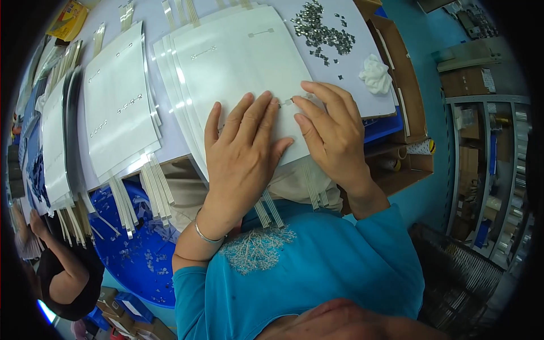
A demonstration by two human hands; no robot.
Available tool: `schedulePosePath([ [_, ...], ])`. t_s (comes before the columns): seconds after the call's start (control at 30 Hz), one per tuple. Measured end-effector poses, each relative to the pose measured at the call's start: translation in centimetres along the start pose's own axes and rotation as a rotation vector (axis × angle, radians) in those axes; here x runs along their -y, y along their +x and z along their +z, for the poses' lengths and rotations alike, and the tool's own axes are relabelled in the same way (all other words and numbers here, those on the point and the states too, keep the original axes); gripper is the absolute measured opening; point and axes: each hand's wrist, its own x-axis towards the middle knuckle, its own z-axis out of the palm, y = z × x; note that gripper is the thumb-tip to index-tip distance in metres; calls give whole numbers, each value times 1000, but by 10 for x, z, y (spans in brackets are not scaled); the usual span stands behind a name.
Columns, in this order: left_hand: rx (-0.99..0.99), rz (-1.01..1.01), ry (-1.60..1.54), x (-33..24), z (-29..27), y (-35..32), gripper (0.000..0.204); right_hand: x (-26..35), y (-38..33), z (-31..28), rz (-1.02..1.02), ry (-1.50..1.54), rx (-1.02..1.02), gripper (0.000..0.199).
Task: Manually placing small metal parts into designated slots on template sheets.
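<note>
A white table [173,139] is carrying stacks of glossy sheets; a blue tub [122,266] is standing below its near edge, and an open cardboard box [416,102] is sitting along its right side. The middle sheet stack [238,62] is lying beneath both hands, its flat ribbon tails [311,187] hanging toward the person's lap. A second sheet stack [113,107] is lying to its left. The left hand [243,136] is resting open on the top sheet, covering part of it. The right hand [331,124] is bending its fingers over the sheet's right side. Farther right, a heap of shiny metallic pieces [317,25] and a crumpled white wad [375,75] are lying apart. A tiny dark piece [292,100] is showing beside the right index fingertip; I cannot tell whether it is being gripped.
</note>
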Motion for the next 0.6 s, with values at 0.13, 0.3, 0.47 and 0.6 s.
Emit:
schedulePosePath([
  [0.13, 0, -3, -15, 0, 1, -1, 60, 11, 2, -1, -37, -158, 39, 24],
  [0.3, -15, 8, -4, 2, 3, -3, 60, 25, 5, 3, -33, -183, 82, 22],
  [0.47, -9, -2, -18, 0, 1, -3, 58, 19, -4, -9, 126, -20, 30, 21],
  [0.6, -6, -1, -12, 1, 3, -3, 59, 7, -1, 0, 51, -103, -21, 22],
])
